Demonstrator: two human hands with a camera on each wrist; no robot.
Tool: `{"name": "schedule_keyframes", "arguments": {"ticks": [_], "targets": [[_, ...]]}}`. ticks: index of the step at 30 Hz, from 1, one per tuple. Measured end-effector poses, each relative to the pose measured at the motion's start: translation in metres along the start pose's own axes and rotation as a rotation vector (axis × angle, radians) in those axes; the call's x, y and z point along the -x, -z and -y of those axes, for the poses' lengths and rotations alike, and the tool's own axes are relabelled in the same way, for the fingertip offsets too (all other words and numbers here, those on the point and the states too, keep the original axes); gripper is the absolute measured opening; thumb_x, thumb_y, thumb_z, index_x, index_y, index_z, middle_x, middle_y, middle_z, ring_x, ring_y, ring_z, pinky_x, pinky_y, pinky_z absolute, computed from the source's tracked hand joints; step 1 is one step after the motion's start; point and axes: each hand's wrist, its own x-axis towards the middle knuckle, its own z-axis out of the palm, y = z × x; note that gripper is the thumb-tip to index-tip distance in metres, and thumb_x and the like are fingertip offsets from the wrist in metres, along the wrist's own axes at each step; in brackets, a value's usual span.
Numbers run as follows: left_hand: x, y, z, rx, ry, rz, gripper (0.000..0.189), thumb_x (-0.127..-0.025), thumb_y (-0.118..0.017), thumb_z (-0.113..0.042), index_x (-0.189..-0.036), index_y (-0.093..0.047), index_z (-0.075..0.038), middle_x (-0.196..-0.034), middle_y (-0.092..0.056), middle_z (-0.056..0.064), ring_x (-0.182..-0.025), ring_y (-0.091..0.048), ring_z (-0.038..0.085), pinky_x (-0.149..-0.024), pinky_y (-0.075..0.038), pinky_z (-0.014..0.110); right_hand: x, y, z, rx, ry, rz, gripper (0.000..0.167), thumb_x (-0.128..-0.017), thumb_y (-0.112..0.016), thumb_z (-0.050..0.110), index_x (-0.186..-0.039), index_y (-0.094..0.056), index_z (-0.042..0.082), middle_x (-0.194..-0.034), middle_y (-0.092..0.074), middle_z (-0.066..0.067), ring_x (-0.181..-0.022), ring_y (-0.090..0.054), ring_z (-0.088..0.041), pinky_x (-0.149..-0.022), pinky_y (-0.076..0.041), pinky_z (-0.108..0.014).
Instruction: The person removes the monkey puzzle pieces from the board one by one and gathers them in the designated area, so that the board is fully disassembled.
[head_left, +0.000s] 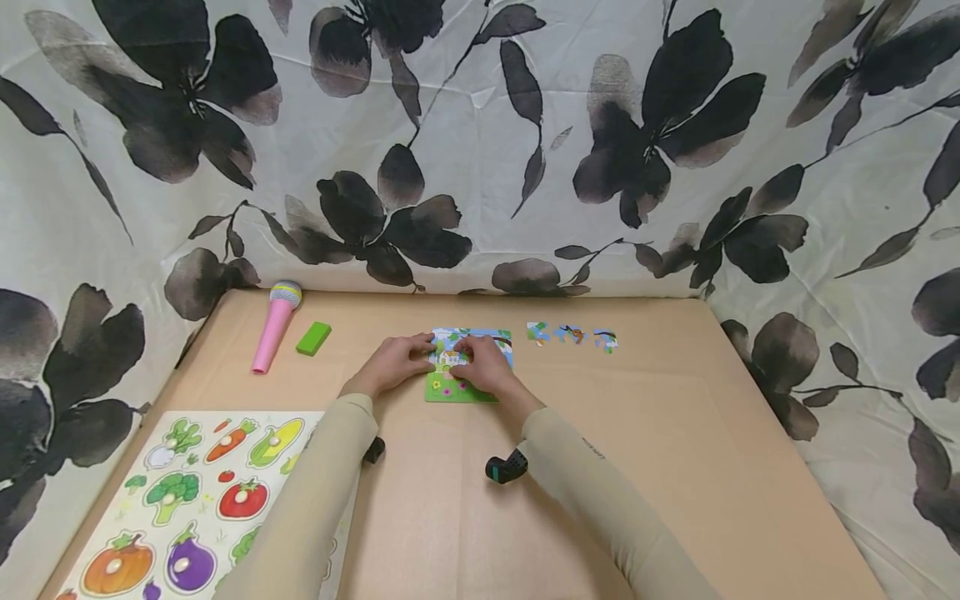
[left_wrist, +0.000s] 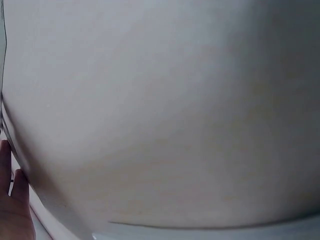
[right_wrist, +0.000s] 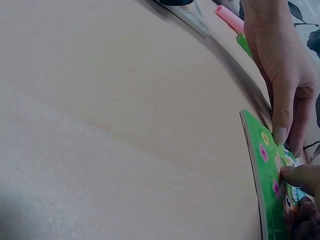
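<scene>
In the head view a small jigsaw puzzle (head_left: pixel 442 393) with a green lower edge and a blue upper part lies between both hands. My left hand (head_left: pixel 392 364) holds its left edge, the thumb nearer me than the fingers. My right hand (head_left: pixel 489 367) is over the middle of the puzzle with bent fingers. The right wrist view shows its thumb and fingers about a puzzle piece (right_wrist: pixel 288 202) with an orange picture and an eye; the hand hides much of it. In the left wrist view only some fingers (left_wrist: pixel 19 187) show at the left edge.
Loose puzzle pieces (head_left: pixel 570 334) lie right of the puzzle. To the left are a pink toy microphone (head_left: pixel 274 329) and a green block (head_left: pixel 313 338). A vegetable board (head_left: pixel 202 467) lies front left, partly under my left forearm. Floral cloth (head_left: pixel 480 167) hangs behind the table (head_left: pixel 637 400).
</scene>
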Motion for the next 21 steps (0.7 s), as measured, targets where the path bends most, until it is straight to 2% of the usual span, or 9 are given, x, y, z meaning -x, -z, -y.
{"name": "schedule_keyframes", "arguments": {"ticks": [6,13,17,21], "targets": [[-0.0003,-0.0008,0.0002,0.003,-0.002,0.005,0.041,-0.092,-0.070,-0.020,-0.128,-0.064,-0.002,-0.148,-0.047,0.009,-0.137,-0.041,0.031,-0.115,-0.030,0.046,0.0021,-0.0019,-0.0002,-0.033,-0.017,-0.022,0.035,-0.085,-0.077,0.020,-0.116,-0.066,0.008,-0.104,-0.055,-0.008,-0.099,-0.046,-0.022,-0.084,-0.043,-0.035],[-0.0007,0.0000,0.0002,-0.004,-0.009,0.009,0.042,-0.092,-0.069,-0.020,-0.128,-0.064,-0.001,-0.148,-0.047,0.009,-0.137,-0.041,0.031,-0.115,-0.030,0.047,0.0032,-0.0028,-0.0034,-0.051,0.024,-0.077,0.031,-0.082,-0.078,0.016,-0.110,-0.068,0.008,-0.108,-0.062,-0.007,-0.100,-0.054,-0.022,-0.091,-0.048,-0.038],[-0.0012,0.0001,0.0016,-0.010,-0.013,0.000,0.041,-0.091,-0.070,-0.020,-0.127,-0.065,-0.001,-0.147,-0.048,0.010,-0.137,-0.041,0.030,-0.115,-0.031,0.045,0.0046,-0.0036,-0.0038,-0.065,0.035,-0.096,0.030,-0.083,-0.078,0.015,-0.110,-0.069,0.008,-0.106,-0.062,-0.006,-0.097,-0.054,-0.021,-0.086,-0.048,-0.036],[-0.0010,-0.0005,0.0024,-0.022,-0.029,-0.011,0.040,-0.091,-0.071,-0.018,-0.126,-0.065,0.000,-0.146,-0.049,0.012,-0.136,-0.043,0.032,-0.114,-0.032,0.046,0.0063,-0.0047,-0.0036,-0.102,0.026,-0.092,0.030,-0.084,-0.077,0.014,-0.112,-0.066,0.011,-0.100,-0.064,-0.003,-0.085,-0.055,-0.017,-0.077,-0.047,-0.032]]}}
